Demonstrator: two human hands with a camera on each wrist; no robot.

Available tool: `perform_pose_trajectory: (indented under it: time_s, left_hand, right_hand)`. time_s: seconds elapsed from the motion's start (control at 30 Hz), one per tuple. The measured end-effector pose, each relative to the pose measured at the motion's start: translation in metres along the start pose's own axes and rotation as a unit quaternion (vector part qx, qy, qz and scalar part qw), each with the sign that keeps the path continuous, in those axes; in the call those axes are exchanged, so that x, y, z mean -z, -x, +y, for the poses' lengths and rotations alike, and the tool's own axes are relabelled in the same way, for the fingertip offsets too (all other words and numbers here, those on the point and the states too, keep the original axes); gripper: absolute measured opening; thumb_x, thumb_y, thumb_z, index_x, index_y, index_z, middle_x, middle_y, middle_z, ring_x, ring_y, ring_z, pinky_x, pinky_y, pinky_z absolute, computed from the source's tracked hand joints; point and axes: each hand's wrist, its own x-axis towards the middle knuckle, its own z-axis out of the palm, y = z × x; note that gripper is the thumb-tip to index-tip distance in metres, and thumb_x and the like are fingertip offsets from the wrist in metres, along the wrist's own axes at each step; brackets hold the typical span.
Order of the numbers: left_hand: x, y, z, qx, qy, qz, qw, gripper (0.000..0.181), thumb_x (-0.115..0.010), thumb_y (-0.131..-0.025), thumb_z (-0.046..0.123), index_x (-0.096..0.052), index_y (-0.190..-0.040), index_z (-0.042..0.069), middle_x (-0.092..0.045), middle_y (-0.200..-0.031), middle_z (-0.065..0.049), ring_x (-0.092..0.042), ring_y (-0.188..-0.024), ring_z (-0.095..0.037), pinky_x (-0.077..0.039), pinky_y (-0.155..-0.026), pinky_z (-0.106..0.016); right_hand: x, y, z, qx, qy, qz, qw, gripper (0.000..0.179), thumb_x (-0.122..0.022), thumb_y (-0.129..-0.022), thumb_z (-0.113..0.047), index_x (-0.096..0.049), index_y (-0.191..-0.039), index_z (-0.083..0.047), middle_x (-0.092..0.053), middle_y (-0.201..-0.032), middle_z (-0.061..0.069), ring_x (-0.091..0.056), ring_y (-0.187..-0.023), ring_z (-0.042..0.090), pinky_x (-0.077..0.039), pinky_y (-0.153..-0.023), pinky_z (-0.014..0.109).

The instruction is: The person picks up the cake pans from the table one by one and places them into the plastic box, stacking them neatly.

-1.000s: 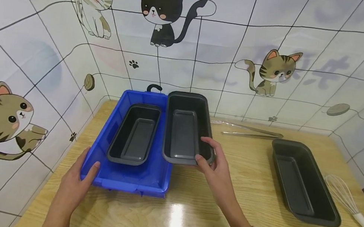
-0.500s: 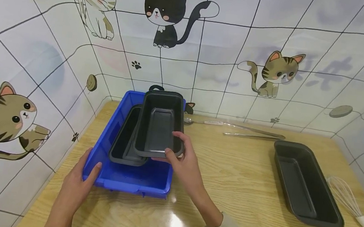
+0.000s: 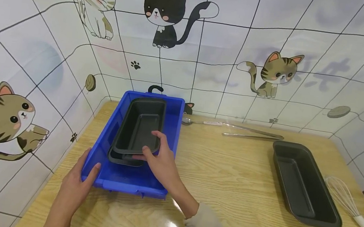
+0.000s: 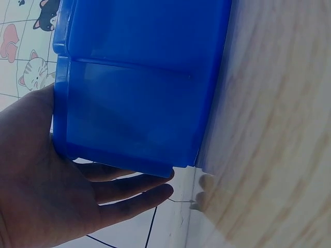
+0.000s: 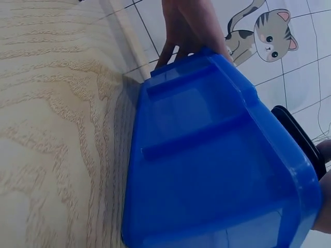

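Note:
In the head view a dark grey loaf pan [image 3: 142, 124] is held over the blue plastic bin [image 3: 133, 187], slightly tilted. My right hand [image 3: 164, 167] pinches its near right corner, thumb at the rim and fingertips inside the wall. Beneath it a second loaf pan [image 3: 125, 160] lies in the bin, mostly covered; whether the two touch I cannot tell. My left hand [image 3: 74, 181] grips the bin's near left corner, its thumb over the rim. In the left wrist view this left hand [image 4: 51, 186] has its fingers along the bin's outer wall. The right wrist view shows the bin's side [image 5: 207, 155] and the held pan's black edge [image 5: 297, 134].
Another dark loaf pan [image 3: 305, 187] stands on the wooden table [image 3: 222, 178] at the right, beside a white-handled whisk [image 3: 353, 208]. Metal tongs [image 3: 254, 131] and a spoon-like utensil [image 3: 201, 122] lie at the back, before the cat-patterned wall [image 3: 220, 73].
My right hand has carried the loaf pan leftward from beside the bin's right edge to above the pan inside, and lowered it. The left hand stays on the bin's corner.

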Motion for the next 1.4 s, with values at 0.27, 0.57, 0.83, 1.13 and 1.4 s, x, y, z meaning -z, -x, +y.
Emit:
perform_pose_trajectory:
  time_s: [0.27, 0.57, 0.83, 1.13, 1.4]
  left_hand:
    - [-0.001, 0.001, 0.001, -0.002, 0.000, 0.000, 1.0000, 0.082, -0.045, -0.116, 0.051, -0.009, -0.178, 0.011, -0.022, -0.176, -0.037, -0.031, -0.156, -0.065, -0.029, -0.124, -0.077]
    - [-0.001, 0.002, 0.002, -0.006, 0.002, 0.006, 1.0000, 0.081, -0.046, -0.116, 0.051, -0.010, -0.178, 0.012, -0.023, -0.175, -0.037, -0.032, -0.156, -0.064, -0.028, -0.125, -0.077]
    - [-0.001, 0.003, -0.001, -0.003, 0.003, 0.004, 1.0000, 0.081, -0.046, -0.116, 0.050, -0.009, -0.178, 0.013, -0.022, -0.176, -0.037, -0.031, -0.156, -0.064, -0.029, -0.124, -0.078]
    - [0.001, 0.002, -0.001, 0.003, -0.005, -0.002, 1.0000, 0.081, -0.044, -0.116, 0.052, -0.008, -0.178, 0.013, -0.020, -0.175, -0.038, -0.030, -0.156, -0.065, -0.028, -0.124, -0.078]
    - [0.001, 0.003, 0.001, -0.008, 0.003, 0.002, 1.0000, 0.080, -0.046, -0.116, 0.049, -0.010, -0.178, 0.012, -0.022, -0.175, -0.038, -0.030, -0.156, -0.065, -0.027, -0.125, -0.078]
  right_hand:
    - [-0.014, -0.008, 0.005, -0.011, 0.022, -0.002, 0.9997, 0.062, -0.058, -0.111, -0.021, -0.033, -0.166, -0.009, -0.084, -0.103, 0.018, -0.027, -0.040, 0.007, -0.017, -0.047, 0.023]
    - [-0.015, -0.013, 0.007, -0.022, 0.078, -0.013, 0.9966, 0.063, -0.061, -0.109, -0.022, -0.039, -0.165, -0.003, -0.085, -0.097, 0.011, -0.027, -0.046, 0.009, -0.021, -0.048, 0.024]
    - [-0.015, -0.010, 0.008, -0.015, 0.099, -0.036, 0.9943, 0.061, -0.058, -0.108, -0.005, -0.039, -0.165, 0.003, -0.082, -0.114, 0.023, -0.062, -0.052, 0.026, -0.027, -0.049, 0.021]
    - [-0.012, -0.006, -0.004, -0.031, 0.168, -0.048, 0.9841, 0.067, -0.051, -0.108, 0.007, -0.027, -0.170, 0.006, -0.015, -0.180, 0.031, -0.063, -0.142, 0.038, -0.026, -0.135, 0.053]
    - [-0.006, -0.001, -0.006, -0.021, 0.188, -0.071, 0.9793, 0.065, -0.048, -0.108, 0.010, -0.027, -0.169, 0.007, -0.009, -0.180, 0.033, -0.046, -0.157, 0.041, -0.036, -0.130, 0.051]
